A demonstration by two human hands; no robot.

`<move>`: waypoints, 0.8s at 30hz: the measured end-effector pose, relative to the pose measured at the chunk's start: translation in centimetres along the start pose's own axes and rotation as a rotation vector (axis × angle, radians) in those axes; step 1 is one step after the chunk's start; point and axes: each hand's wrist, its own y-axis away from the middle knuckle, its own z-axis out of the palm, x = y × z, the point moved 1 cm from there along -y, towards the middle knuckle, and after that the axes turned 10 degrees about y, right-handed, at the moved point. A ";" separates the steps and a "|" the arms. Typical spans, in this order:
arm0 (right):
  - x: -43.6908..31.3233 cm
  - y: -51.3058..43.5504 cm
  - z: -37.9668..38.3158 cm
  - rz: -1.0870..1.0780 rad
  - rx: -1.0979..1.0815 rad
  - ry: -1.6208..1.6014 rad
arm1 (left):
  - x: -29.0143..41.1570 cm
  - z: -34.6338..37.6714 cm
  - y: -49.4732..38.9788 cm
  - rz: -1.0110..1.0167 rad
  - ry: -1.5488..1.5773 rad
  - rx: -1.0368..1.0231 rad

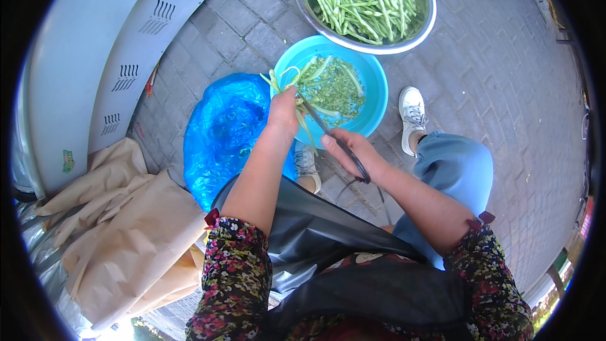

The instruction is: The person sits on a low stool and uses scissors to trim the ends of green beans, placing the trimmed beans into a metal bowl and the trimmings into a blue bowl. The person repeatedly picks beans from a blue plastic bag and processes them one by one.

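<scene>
My left hand [285, 110] is closed around several green beans [303, 125], whose ends stick out above and below the fingers. My right hand [352, 150] grips the dark handles of a pair of scissors [326, 125], and the blades point up and left to the beans beside my left fingers. Both are over the near left part of a turquoise plastic basin [378, 99]. Inside the basin lie small chopped green pieces [338, 92] and a few longer pale green pieces. Whether the blades are apart is hard to tell.
Beyond the basin stands a metal bowl [430, 14] heaped with green beans [367, 2]. A blue plastic bag [222, 137] sits left of the basin on grey paving. Brown sheeting [137, 237] lies at lower left by a grey metal cabinet [113, 57]. My white shoes [413, 113] flank the basin's near side.
</scene>
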 end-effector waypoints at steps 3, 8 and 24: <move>0.3 -0.1 -0.1 0.054 -0.039 -0.026 | -0.4 0.2 0.2 0.066 -0.063 0.018; 1.1 -0.3 0.6 -0.006 0.026 0.034 | -0.8 -0.1 -0.1 0.081 -0.143 0.122; 3.6 0.0 1.7 0.085 0.070 0.068 | 3.9 0.4 2.9 0.052 0.722 -0.757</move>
